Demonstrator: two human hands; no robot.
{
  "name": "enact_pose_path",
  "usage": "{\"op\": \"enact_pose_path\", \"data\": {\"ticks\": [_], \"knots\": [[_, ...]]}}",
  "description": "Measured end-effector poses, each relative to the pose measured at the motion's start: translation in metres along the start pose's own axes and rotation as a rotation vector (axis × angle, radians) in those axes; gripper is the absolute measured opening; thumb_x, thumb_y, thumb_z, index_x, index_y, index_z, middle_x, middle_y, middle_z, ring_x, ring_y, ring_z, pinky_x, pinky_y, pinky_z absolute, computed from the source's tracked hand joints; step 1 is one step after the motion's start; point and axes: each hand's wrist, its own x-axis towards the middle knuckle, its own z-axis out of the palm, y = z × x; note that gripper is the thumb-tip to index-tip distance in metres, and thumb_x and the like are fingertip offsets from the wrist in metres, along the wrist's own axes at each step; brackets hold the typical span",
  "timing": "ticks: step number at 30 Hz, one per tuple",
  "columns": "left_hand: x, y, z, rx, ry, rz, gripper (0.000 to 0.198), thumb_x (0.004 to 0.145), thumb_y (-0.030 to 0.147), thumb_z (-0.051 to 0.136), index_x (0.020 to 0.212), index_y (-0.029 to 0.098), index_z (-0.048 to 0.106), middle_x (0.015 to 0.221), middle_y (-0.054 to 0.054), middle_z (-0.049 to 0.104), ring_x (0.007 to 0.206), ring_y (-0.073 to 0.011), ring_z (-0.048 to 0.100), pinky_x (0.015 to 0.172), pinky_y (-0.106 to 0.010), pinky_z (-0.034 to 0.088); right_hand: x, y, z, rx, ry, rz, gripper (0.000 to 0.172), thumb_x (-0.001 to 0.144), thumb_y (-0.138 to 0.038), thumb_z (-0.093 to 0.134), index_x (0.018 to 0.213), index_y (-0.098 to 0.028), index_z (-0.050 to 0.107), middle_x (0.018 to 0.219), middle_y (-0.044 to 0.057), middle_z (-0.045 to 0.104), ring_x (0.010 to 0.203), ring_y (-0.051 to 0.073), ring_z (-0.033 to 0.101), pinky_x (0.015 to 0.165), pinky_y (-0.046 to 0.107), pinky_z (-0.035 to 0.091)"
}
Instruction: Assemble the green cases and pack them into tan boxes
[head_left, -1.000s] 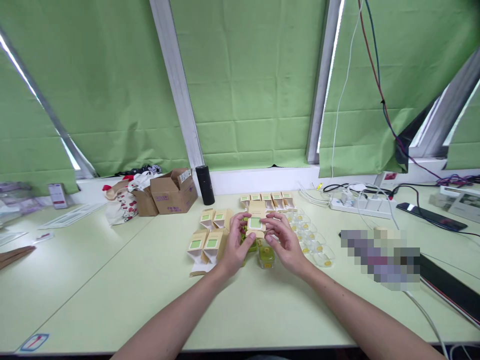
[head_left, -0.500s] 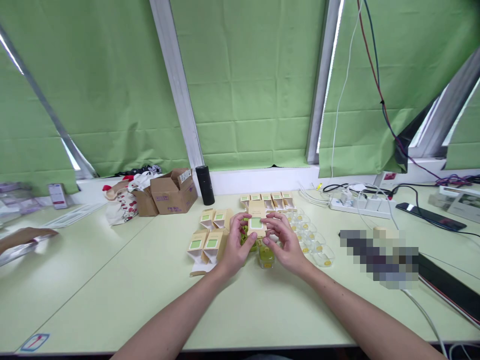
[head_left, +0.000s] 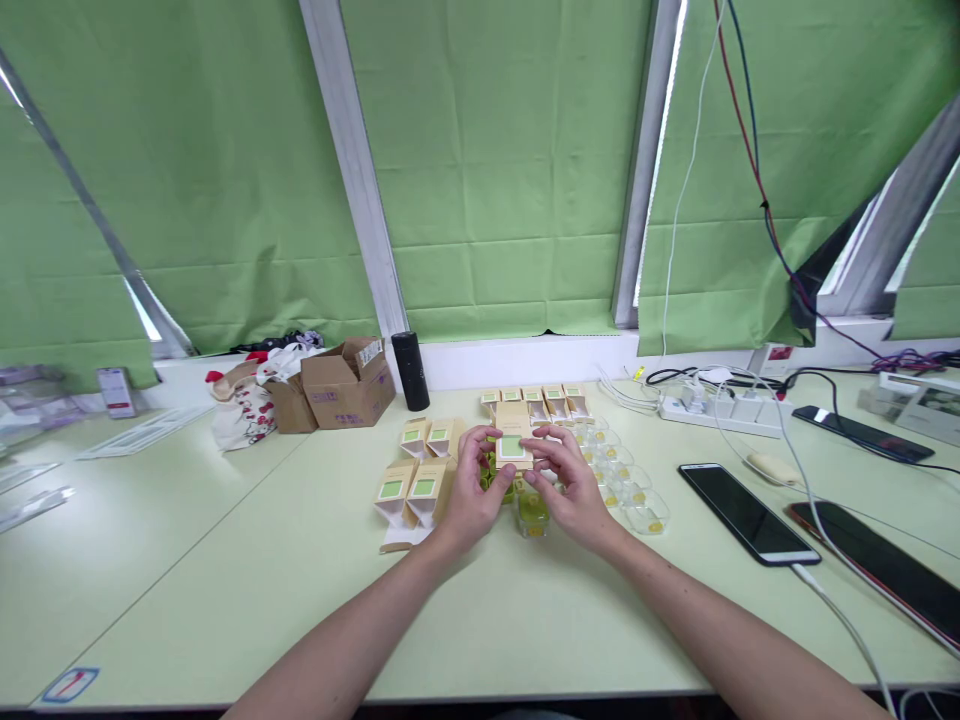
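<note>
The left hand (head_left: 474,480) and right hand (head_left: 576,490) together grasp a small tan paperboard box (head_left: 511,448), its white-bordered green square below a tan panel.

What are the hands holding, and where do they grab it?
A small box, by its sides: the left hand on its left, the right hand on its right.

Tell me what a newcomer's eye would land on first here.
Probably the large green blinds filling the upper part of the view. Next might come the small tan carton with its green panel, held near the centre between the left hand and right hand. The dark cylinder stands out too, just right of the open cardboard box.
</note>
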Motion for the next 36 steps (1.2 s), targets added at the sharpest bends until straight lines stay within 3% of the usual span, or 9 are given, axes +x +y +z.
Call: {"op": "enact_pose_path", "data": {"ticks": [13,23,36], "knots": [[0.0004,0.0016,-0.0013,-0.032,-0.014,0.042,0.050,0.096,0.055,0.072,0.135,0.029,0.052,0.139,-0.011,0.053,0.130,-0.0283,0.056,0.109,-0.045,0.050,0.0007,0.0014,0.0005,0.005,0.010,0.007,0.028,0.102,-0.037,0.067,0.129,-0.034,0.074,0.138,0.011,0.051,0.126,0.027,0.062,0.092,0.041,0.063],[0.0007,0.0001,0.0027,0.007,0.049,0.032,0.040,0.097,0.046,0.073,0.129,0.029,0.057,0.135,-0.008,0.051,0.116,-0.0241,0.057,0.103,-0.041,0.049,0.0006,0.0047,0.0001,0.006,0.012,0.008,0.026,0.104,-0.039,0.065,0.127,-0.032,0.074,0.137,0.011,0.051,0.115,0.024,0.067,0.090,0.040,0.064],[0.0013,0.0012,0.0034,0.029,0.073,0.025,0.032,0.097,0.037,0.073,0.125,0.030,0.058,0.131,-0.007,0.052,0.115,-0.0227,0.057,0.102,-0.039,0.049,0.0010,0.0027,0.0003,0.003,0.012,0.020,0.024,0.104,-0.041,0.065,0.123,-0.031,0.075,0.135,0.012,0.052,0.117,0.026,0.066,0.089,0.040,0.064]]}}
